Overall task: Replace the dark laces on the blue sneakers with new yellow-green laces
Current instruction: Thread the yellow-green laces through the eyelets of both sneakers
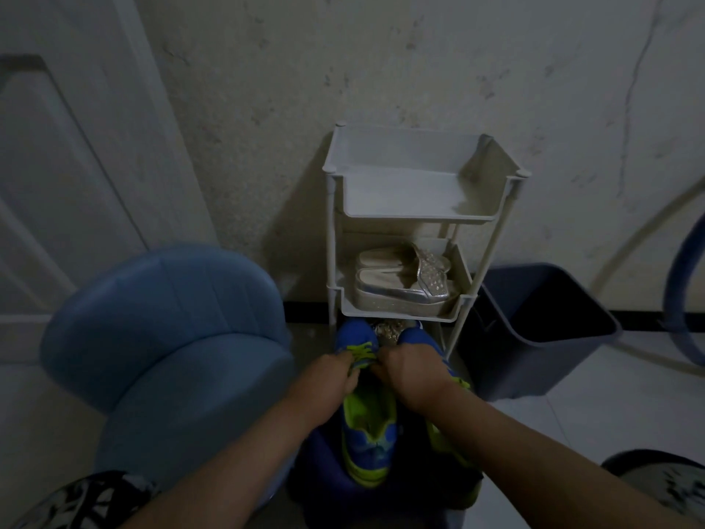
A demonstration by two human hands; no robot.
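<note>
Right beyond sneakers: rack, bin.

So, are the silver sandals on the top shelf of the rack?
No, the silver sandals lie on the middle shelf of the rack, one level below the top shelf.

The pale tiled floor carries a white shelf rack against the far wall, a dark bin just right of it and a blue padded chair on the left. Silver sandals lie on the rack's middle shelf. Nearer, two blue sneakers rest on a dark stool.
</note>
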